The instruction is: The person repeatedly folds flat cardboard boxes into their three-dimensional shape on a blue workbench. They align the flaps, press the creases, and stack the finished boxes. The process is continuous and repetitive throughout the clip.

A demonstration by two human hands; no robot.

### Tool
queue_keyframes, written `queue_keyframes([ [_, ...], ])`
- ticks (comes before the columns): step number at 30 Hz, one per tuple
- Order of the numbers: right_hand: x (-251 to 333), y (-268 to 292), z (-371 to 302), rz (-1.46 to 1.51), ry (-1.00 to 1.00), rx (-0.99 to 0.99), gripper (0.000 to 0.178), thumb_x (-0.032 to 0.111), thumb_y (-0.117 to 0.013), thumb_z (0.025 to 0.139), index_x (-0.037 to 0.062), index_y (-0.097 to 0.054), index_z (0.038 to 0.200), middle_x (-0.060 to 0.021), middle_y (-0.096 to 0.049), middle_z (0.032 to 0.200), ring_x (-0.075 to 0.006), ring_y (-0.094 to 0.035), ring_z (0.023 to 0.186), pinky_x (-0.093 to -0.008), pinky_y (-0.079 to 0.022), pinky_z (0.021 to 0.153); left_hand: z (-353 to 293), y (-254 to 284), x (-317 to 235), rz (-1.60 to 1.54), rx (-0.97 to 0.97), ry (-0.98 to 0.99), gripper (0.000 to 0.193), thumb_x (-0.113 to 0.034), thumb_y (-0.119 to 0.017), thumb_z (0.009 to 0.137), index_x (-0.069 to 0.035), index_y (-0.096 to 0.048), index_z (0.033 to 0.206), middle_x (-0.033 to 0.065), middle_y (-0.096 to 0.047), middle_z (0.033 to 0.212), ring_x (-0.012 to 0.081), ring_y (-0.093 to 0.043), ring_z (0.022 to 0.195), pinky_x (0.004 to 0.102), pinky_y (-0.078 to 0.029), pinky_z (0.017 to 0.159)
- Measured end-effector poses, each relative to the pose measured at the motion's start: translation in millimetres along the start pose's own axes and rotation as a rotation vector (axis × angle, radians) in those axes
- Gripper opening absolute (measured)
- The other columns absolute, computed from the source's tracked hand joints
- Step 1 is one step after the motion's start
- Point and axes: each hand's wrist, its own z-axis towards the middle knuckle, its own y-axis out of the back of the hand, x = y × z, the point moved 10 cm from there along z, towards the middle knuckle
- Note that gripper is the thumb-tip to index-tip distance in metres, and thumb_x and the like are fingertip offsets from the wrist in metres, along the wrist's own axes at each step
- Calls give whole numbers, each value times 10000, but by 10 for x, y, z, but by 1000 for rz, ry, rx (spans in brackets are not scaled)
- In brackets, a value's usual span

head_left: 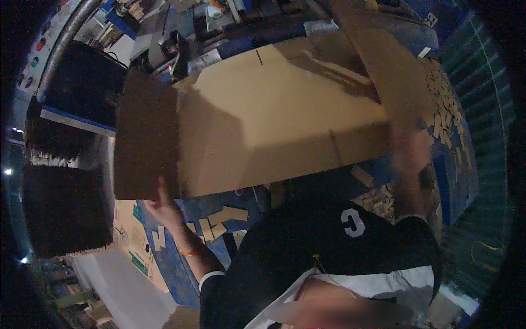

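A large brown cardboard box [285, 115] spans the view in front of me, tilted, with a darker flap [145, 137] at its left and another flap [397, 82] at its right. At the box's lower left corner, my left hand [163, 208] grips the edge, with one finger stretched up along the cardboard. My right hand [411, 151] is at the lower right edge by the right flap. Motion smears its fingers, so their hold on the cardboard cannot be made out.
Below the box lies a blue surface [178, 268] with several small wooden pieces [222, 225]. More pieces [444, 109] are scattered at the right, beside a green corrugated wall [482, 93]. A printed carton [134, 236] stands at the left, near a control panel [41, 49]. Machinery [192, 33] is behind.
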Motion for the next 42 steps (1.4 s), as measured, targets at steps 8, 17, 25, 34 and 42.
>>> queue_keyframes([
  [8,594,-1102,-507,-63,476,513,357,174,-635,771,113,-625,1122,-80,-546,1294,-285,-520,1194,-419,-424,1009,-865,-1621,-530,718,684,-779,514,-21,-561,781,-96,-521,1288,136,-480,1366,331,-455,1262,464,-372,1024],
  [17,405,-1267,-415,-133,608,380,343,167,-597,816,109,-588,1154,-109,-540,1287,-271,-510,1201,-427,-433,986,-748,-1801,-563,755,776,-862,524,-36,-501,811,-122,-489,1328,122,-434,1406,292,-402,1310,468,-316,1069],
  [25,-154,-2216,745,-4,534,458,427,267,-560,874,102,-516,1266,-123,-472,1355,-309,-486,1215,-429,-404,1015,706,-2226,-573,516,473,-850,527,-9,-408,870,-82,-384,1391,174,-415,1396,341,-399,1287,393,-302,1089],
  [34,-1314,-3067,1506,84,-93,426,445,299,-497,919,103,-483,1319,-91,-353,1459,-286,-325,1341,-408,-305,1073,928,-2583,-991,622,129,-1003,727,-68,-640,781,83,-266,1386,259,-406,1362,429,-390,1247,473,-301,1051],
  [42,-2796,-314,72,-700,-657,311,388,385,-518,866,124,-648,1122,-116,-663,1011,-270,-642,917,-400,-503,773,1171,111,248,1081,-136,-438,513,-347,-609,870,38,-554,1205,254,-565,1192,382,-531,1122,426,-414,959],
])
